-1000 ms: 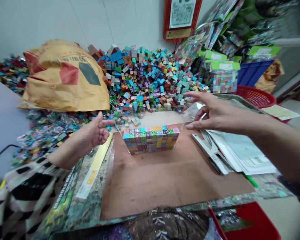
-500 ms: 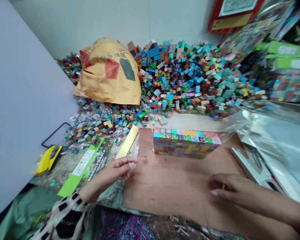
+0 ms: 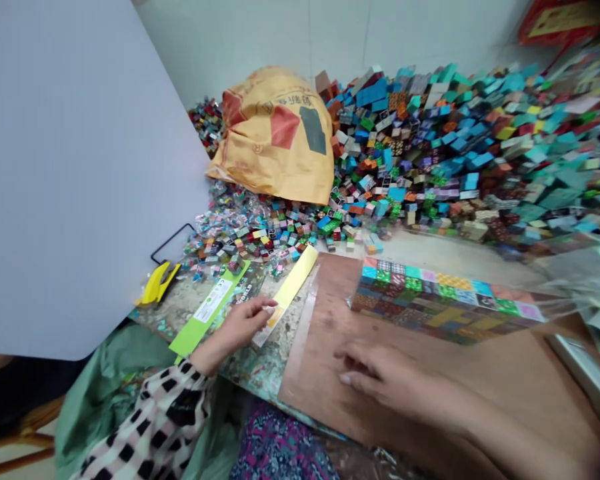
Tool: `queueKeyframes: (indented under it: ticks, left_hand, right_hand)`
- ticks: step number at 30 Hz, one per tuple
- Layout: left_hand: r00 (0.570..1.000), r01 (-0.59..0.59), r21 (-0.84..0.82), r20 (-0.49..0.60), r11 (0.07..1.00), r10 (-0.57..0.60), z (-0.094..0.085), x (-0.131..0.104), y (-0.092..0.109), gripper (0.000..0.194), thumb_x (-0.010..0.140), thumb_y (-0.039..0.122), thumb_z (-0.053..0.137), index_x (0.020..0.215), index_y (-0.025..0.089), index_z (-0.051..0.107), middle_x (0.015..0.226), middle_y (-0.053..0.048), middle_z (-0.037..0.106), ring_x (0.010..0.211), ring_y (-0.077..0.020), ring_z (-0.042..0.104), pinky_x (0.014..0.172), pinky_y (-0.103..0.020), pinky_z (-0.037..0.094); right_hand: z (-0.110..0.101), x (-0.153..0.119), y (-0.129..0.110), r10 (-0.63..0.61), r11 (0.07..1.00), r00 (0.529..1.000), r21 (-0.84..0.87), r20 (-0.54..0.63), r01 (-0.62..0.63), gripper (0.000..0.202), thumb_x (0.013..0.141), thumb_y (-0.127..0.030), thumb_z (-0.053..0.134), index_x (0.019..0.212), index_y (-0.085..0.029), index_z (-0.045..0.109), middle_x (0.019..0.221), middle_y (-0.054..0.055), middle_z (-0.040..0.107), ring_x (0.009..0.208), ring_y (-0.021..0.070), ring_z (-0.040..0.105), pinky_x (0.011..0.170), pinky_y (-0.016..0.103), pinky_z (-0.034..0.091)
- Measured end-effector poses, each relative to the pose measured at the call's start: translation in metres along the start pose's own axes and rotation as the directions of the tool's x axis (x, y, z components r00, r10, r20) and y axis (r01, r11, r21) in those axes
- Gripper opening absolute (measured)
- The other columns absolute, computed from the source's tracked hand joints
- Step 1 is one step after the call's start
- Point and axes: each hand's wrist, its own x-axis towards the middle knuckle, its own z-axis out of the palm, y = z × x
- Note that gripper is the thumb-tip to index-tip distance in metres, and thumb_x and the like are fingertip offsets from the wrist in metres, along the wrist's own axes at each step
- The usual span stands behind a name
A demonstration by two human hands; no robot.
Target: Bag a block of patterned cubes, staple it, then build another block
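Yellow card strip (image 3: 291, 288) lies on the speckled tabletop (image 3: 260, 363), and my left hand (image 3: 240, 328) pinches its near end between thumb and fingertips (image 3: 269, 307), beside a green card (image 3: 211, 308). My right hand (image 3: 387, 379) rests palm down on the brown board (image 3: 480, 393), fingers loosely spread and holding nothing. Further along the board sits the packed block of small cubes (image 3: 443, 310) in clear wrap, apart from both hands. Behind it rise a heap of loose cubes (image 3: 455, 147) and an orange sack (image 3: 275, 133).
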Motion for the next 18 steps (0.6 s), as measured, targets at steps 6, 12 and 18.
queueKeyframes:
  ticks: [6, 12, 18]
  left_hand:
    - [0.992, -0.075, 0.081, 0.108, 0.994, 0.066, 0.010, 0.001, -0.012, 0.044, 0.077, 0.046, 0.058, 0.105, 0.014, 0.068, 0.060, 0.004, 0.047, 0.055, -0.0113, 0.039, 0.053, -0.023, 0.030]
    - [0.990, -0.058, 0.176, -0.117, 0.983, 0.079, -0.025, 0.008, -0.011, 0.042, 0.082, 0.046, 0.053, 0.108, 0.017, 0.069, 0.063, 0.001, 0.054, 0.058, -0.0148, 0.048, 0.056, -0.025, 0.038]
    - [0.814, 0.224, 0.483, -0.571, 0.846, 0.111, -0.101, 0.036, -0.024, 0.048, 0.084, 0.036, 0.052, 0.125, 0.014, 0.062, 0.118, -0.019, 0.060, 0.106, -0.0351, 0.055, 0.090, -0.044, 0.043]
  right_hand:
    - [0.010, 0.053, -0.005, -0.128, 0.992, 0.979, -0.009, -0.160, 0.129, 0.044, 0.085, -0.024, 0.057, 0.128, -0.015, 0.058, 0.117, 0.015, 0.064, 0.105, 0.0259, 0.060, 0.090, 0.040, 0.049]
    - [0.014, 0.086, -0.018, -0.113, 0.992, 0.943, -0.092, -0.312, 0.089, 0.047, 0.085, -0.025, 0.057, 0.131, -0.016, 0.055, 0.110, 0.013, 0.064, 0.105, 0.0272, 0.060, 0.094, 0.044, 0.046]
    - [0.008, 0.124, -0.032, 0.008, 0.999, 0.944, -0.038, -0.328, -0.022, 0.054, 0.087, -0.029, 0.053, 0.140, -0.018, 0.045, 0.126, 0.014, 0.055, 0.105, 0.0270, 0.060, 0.096, 0.045, 0.046]
